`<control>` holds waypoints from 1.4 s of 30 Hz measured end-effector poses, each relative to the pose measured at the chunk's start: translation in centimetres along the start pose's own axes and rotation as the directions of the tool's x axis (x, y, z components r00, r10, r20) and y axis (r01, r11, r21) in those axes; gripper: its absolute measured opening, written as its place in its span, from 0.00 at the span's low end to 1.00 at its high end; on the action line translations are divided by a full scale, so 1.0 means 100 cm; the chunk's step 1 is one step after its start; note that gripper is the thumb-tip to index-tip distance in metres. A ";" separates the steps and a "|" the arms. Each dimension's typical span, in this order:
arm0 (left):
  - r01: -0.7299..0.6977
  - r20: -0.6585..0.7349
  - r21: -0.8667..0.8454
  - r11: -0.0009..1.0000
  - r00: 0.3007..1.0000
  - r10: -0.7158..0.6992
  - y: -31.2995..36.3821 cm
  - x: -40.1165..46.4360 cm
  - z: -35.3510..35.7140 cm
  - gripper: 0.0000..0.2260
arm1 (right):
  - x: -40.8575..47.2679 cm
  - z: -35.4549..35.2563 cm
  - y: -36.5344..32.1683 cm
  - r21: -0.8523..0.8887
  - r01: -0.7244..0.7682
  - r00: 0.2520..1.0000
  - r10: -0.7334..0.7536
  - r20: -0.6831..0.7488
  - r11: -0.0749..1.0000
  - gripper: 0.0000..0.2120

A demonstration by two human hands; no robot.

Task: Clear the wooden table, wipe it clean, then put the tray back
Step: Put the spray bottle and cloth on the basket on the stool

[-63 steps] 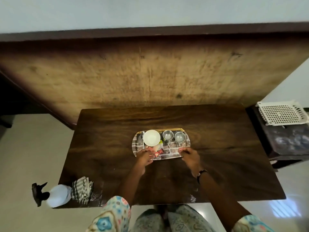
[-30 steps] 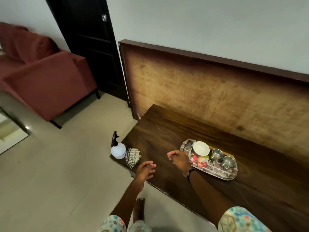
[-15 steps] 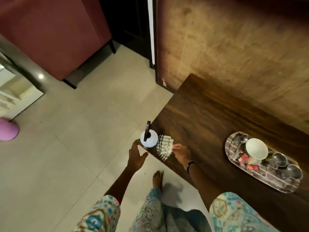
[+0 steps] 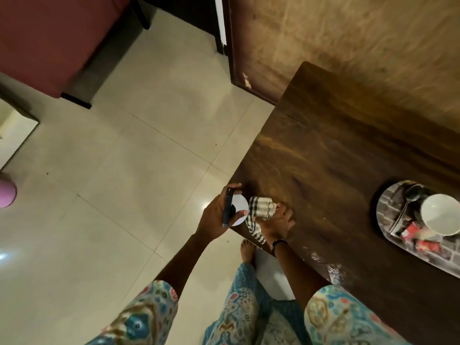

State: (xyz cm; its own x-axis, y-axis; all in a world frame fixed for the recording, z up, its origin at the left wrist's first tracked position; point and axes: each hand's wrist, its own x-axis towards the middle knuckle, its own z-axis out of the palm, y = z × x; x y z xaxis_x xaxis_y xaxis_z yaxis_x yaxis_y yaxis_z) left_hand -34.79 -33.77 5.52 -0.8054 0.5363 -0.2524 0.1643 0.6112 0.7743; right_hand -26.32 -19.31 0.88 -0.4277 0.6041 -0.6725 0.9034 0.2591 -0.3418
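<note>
At the near left corner of the dark wooden table (image 4: 336, 158), my left hand (image 4: 214, 217) grips a white spray bottle (image 4: 237, 210) with a black trigger head. Right beside it, my right hand (image 4: 276, 222) grips a crumpled checked cloth (image 4: 260, 210), one end of which hangs over the table edge. An oval tray (image 4: 388, 207) lies far right on the table, cut by the frame edge. It carries a white bowl (image 4: 440, 215), a spoon (image 4: 405, 207) and red packets (image 4: 423, 242).
A wood panel (image 4: 348, 41) leans against the wall behind the table. Pale floor tiles (image 4: 124, 170) spread to the left, with a red sofa (image 4: 49, 38) at the top left and a pink object (image 4: 6, 194) at the left edge. My bare foot (image 4: 247, 250) stands by the table edge.
My hands left the tray and moved to the table's left corner. The left hand closed around the spray bottle and the right hand took hold of the cloth.
</note>
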 end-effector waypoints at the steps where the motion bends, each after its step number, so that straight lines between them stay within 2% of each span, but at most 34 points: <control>1: -0.022 -0.029 0.037 0.999 0.999 0.023 -0.002 -0.001 0.002 0.26 | 0.003 0.001 0.000 0.072 -0.017 1.000 0.017 0.002 0.997 0.39; 3: -0.030 -0.074 0.083 0.996 0.997 0.036 -0.006 -0.002 0.005 0.23 | 0.012 0.002 0.001 0.172 -0.048 0.997 0.037 0.064 0.984 0.36; 6: 0.033 -0.116 0.115 0.993 0.993 -0.019 -0.009 -0.005 0.012 0.27 | 0.022 -0.003 0.004 0.042 0.043 0.973 -0.051 0.224 0.998 0.32; 8: 0.106 -0.112 0.120 0.987 0.989 -0.093 0.002 -0.007 0.014 0.27 | 0.014 -0.014 0.001 -0.033 0.096 0.971 -0.086 0.221 0.995 0.30; 10: 0.208 -0.112 0.108 0.972 0.974 -0.196 0.017 -0.007 0.013 0.21 | 0.007 -0.020 0.001 -0.034 0.110 0.974 -0.101 0.202 0.993 0.30; 11: 0.233 -0.131 0.101 0.967 0.967 -0.219 0.026 -0.009 0.014 0.18 | 0.002 -0.025 0.003 0.017 0.120 0.971 -0.121 0.208 0.993 0.31; 13: 0.237 -0.146 0.061 0.970 0.963 -0.226 0.043 -0.015 0.015 0.21 | -0.006 -0.038 0.013 0.270 0.084 0.962 -0.149 0.228 0.959 0.29; 15: 0.165 -0.162 0.032 0.986 0.974 -0.158 0.072 -0.022 0.015 0.29 | -0.016 -0.063 0.031 0.484 0.010 0.956 -0.150 0.251 0.875 0.22; 16: 0.129 -0.181 0.043 0.991 0.976 -0.119 0.082 -0.025 0.016 0.31 | -0.024 -0.078 0.037 0.517 0.006 0.954 -0.160 0.253 0.856 0.20; 19: -0.034 -0.198 0.095 0.995 0.979 0.053 0.132 -0.036 0.026 0.30 | -0.053 -0.132 0.061 0.673 0.010 0.953 -0.211 0.217 0.739 0.18; 23: -0.053 -0.042 0.000 0.999 0.998 0.053 0.187 -0.049 0.060 0.28 | -0.091 -0.202 0.103 0.793 0.087 0.948 -0.294 0.120 0.603 0.17; 25: -0.095 0.015 -0.045 0.994 0.995 0.096 0.222 -0.058 0.084 0.25 | -0.114 -0.241 0.131 0.837 0.144 0.943 -0.331 0.046 0.528 0.18; 29: -0.162 0.076 -0.137 0.977 0.982 0.174 0.299 -0.086 0.134 0.22 | -0.148 -0.312 0.193 0.867 0.242 0.934 -0.348 -0.085 0.435 0.17; 32: -0.239 0.107 -0.221 0.945 0.958 0.267 0.349 -0.106 0.174 0.20 | -0.165 -0.357 0.243 0.850 0.307 0.923 -0.350 -0.158 0.428 0.18; 35: -0.241 0.155 -0.354 0.904 0.938 0.311 0.403 -0.130 0.217 0.17 | -0.181 -0.396 0.295 0.830 0.357 0.916 -0.333 -0.223 0.429 0.18; 38: -0.286 0.208 -0.400 0.871 0.897 0.390 0.448 -0.148 0.257 0.12 | -0.195 -0.423 0.339 0.827 0.363 0.920 -0.306 -0.245 0.430 0.19; 42: -0.296 0.280 -0.426 0.855 0.856 0.435 0.503 -0.169 0.307 0.13 | -0.213 -0.455 0.391 0.881 0.350 0.928 -0.244 -0.281 0.318 0.14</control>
State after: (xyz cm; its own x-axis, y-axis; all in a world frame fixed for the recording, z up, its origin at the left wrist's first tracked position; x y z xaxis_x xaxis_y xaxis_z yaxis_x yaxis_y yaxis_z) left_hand 4.55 5.76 30.95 -0.4585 0.8878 -0.0412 0.1357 0.1158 0.9840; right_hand 19.58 12.20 31.72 -0.6087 0.7089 -0.3564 0.1094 -0.3699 -0.9226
